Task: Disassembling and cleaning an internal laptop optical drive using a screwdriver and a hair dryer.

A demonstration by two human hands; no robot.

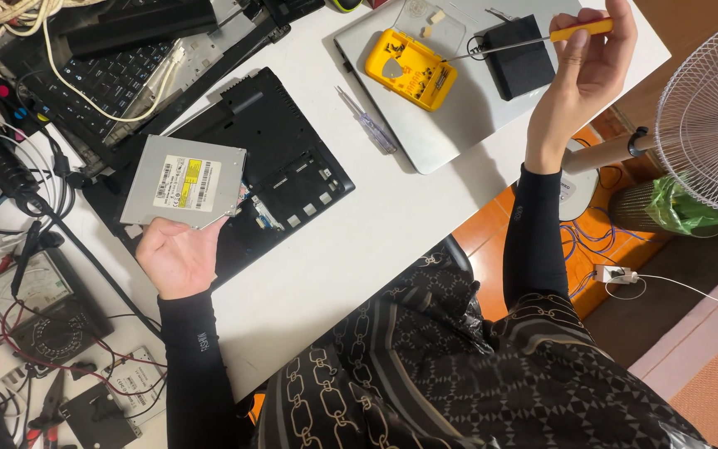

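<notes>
My left hand grips a flat silver optical drive with a white and yellow label, held over the left part of an upturned black laptop base. My right hand is raised at the far right and holds a thin screwdriver with a yellow handle. Its metal shaft points left toward a yellow tool case. That case lies on a closed silver laptop beside a small black box.
A clear-handled screwdriver lies on the white table. A black keyboard and tangled cables fill the far left. A multimeter with red leads sits near left. A white fan stands at the right.
</notes>
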